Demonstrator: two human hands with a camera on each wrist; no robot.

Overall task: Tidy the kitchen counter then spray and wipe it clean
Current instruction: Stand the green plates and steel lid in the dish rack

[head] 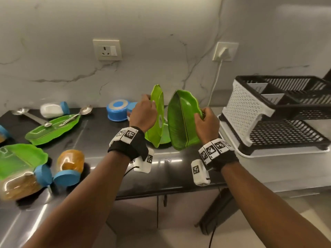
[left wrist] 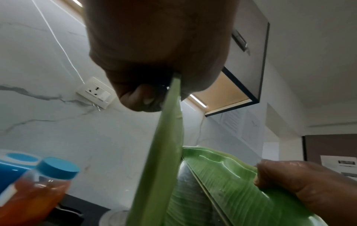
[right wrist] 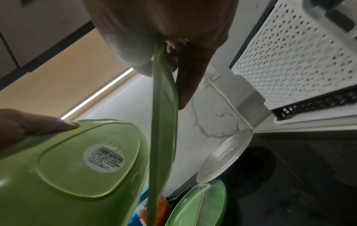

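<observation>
Two green leaf-shaped plates stand on edge just above the black counter (head: 166, 174). My left hand (head: 145, 111) grips the paler plate (head: 157, 113) by its upper rim; its thin edge (left wrist: 164, 152) runs down from my curled fingers (left wrist: 139, 97). My right hand (head: 206, 119) pinches the darker plate (head: 182, 119) at its right rim, the plate (right wrist: 164, 122) edge-on below my thumb. The two plates are a small gap apart, the paler one's stickered underside (right wrist: 77, 168) facing right. Another green plate (head: 165, 135) lies flat beneath them.
A black and white dish rack (head: 250, 108) stands right on a white drip tray. Left lie a leaf tray with spoons (head: 52, 129), tipped blue-lidded jars (head: 69, 167), a green tray (head: 18, 158) and a blue container (head: 117, 110). A clear lid (right wrist: 226, 154) leans by the wall.
</observation>
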